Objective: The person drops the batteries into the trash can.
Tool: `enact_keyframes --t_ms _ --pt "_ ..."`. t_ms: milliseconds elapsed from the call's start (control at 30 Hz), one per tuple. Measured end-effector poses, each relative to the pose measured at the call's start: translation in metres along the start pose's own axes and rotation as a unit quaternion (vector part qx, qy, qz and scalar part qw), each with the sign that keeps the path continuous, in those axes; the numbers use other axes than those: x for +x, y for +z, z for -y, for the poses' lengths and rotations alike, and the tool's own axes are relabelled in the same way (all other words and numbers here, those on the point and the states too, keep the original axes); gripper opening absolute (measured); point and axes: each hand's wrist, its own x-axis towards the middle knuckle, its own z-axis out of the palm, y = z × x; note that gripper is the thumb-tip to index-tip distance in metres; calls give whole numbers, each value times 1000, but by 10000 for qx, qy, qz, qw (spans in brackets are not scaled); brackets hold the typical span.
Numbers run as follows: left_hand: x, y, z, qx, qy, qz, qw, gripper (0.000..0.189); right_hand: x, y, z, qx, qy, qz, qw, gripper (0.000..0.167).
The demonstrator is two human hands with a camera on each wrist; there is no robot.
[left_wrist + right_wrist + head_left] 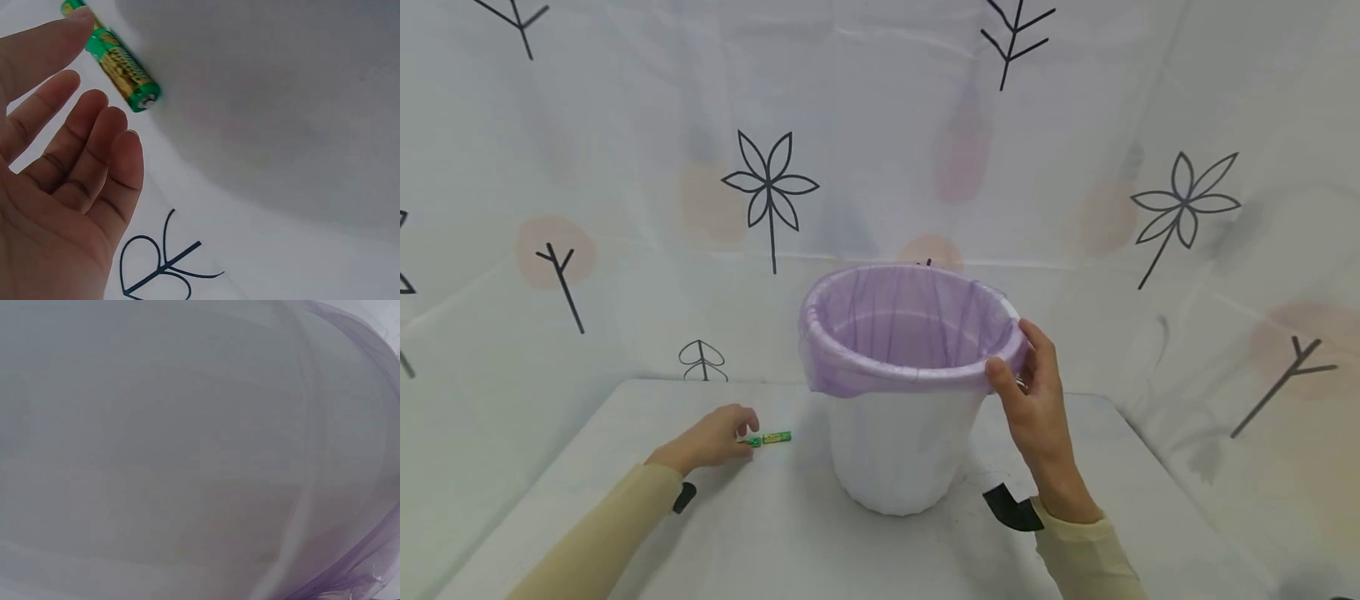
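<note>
A white trash can (902,454) stands on the table, lined with a purple plastic bag (887,377) folded over its rim. My right hand (1039,417) grips the rim at its right side, thumb in front and fingers behind. Left of the can lie two green-and-gold batteries end to end; the nearer to the can is one battery (777,437), and the other battery (750,442) is partly behind my fingers. My left hand (718,437) is over that one, fingers loosely bent. In the left wrist view the thumb (53,47) overlaps the battery pair while the other fingers stay apart from it.
The table (760,533) has a white cover. Behind it hangs a white cloth (865,125) printed with line-drawn flowers and twigs. In the right wrist view the can's white wall (156,456) fills most of the picture, with the purple bag at the right edge.
</note>
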Motion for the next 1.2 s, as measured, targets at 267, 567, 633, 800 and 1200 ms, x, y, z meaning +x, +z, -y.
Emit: enact_keyframes --t_ms 267,567,633,800,1200 --pt "4 7 11 -8 -189 94 9998 29 0 0 0 6 34 -8 10000 62" --pt "4 10 12 -333 -331 256 9986 24 0 1 0 7 5 -5 10000 63" --pt "4 11 12 -382 -314 246 9985 23 0 0 0 -21 8 -7 10000 63" --pt "3 11 12 -393 -209 272 9986 21 0 0 0 -80 -13 -19 10000 63" --pt "-2 13 8 -590 -273 324 9974 21 1 0 0 -5 -3 28 10000 63"
